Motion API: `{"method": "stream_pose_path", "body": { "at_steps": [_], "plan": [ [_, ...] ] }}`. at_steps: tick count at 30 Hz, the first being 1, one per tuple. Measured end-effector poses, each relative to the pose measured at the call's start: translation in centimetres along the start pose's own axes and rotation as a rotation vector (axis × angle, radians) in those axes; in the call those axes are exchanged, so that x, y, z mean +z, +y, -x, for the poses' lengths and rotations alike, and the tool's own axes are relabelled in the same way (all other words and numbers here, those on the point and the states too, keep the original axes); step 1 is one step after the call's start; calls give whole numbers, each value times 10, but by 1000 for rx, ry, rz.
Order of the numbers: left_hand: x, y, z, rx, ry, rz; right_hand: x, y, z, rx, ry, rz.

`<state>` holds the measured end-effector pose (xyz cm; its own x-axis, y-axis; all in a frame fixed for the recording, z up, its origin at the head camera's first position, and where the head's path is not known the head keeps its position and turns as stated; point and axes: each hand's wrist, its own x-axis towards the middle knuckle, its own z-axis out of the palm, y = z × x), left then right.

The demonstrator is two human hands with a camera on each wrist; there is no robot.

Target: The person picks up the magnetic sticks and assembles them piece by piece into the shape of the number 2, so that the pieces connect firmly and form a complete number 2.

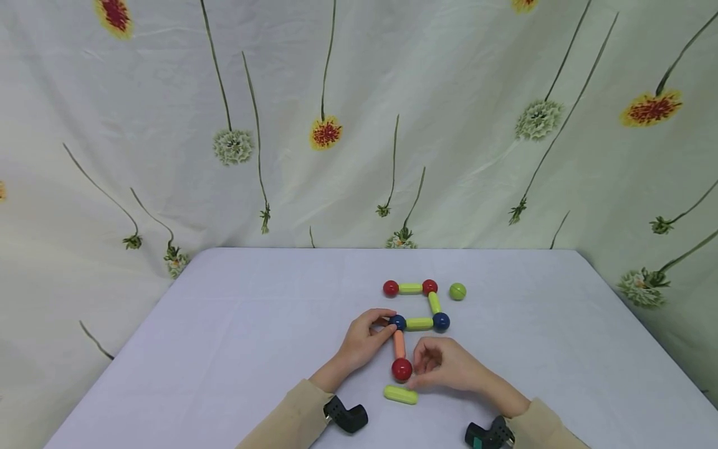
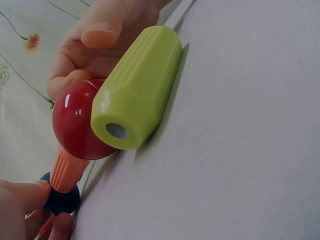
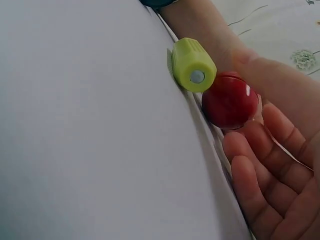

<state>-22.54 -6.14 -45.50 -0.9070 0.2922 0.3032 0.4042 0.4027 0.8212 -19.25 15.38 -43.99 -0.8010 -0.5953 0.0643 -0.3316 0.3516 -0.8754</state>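
Observation:
Balls and short rods form a joined figure on the table. My left hand [image 1: 364,340] pinches its left blue ball [image 1: 397,322] between thumb and fingertips. An orange rod [image 1: 399,344] links that ball to a large red ball [image 1: 401,370] nearer me. Just right of the red ball is my right hand [image 1: 449,365], fingers loosely bent and thumb apart, nothing gripped. In the right wrist view its fingertips [image 3: 237,145] are right at the red ball [image 3: 230,102]. A loose yellow-green rod [image 1: 401,395] lies in front of that ball, a grey metal disc showing in its end.
Beyond the hands, yellow-green rods [image 1: 419,323] run to another blue ball [image 1: 441,322] and on to two small red balls [image 1: 391,288]. A separate green ball [image 1: 457,291] sits at the far right. The white table [image 1: 252,324] meets a flower-print cloth [image 1: 460,125] behind.

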Motion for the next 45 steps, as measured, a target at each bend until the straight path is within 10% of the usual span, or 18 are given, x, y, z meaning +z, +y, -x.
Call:
{"method": "stream_pose_path", "body": {
  "at_steps": [35,45],
  "plan": [
    [2,2,-1,-17,2,9,-2,1,8,-156,-144,85],
    [1,0,5,0,114,3,-8,4,8,-135,-185,74]
  ]
}}
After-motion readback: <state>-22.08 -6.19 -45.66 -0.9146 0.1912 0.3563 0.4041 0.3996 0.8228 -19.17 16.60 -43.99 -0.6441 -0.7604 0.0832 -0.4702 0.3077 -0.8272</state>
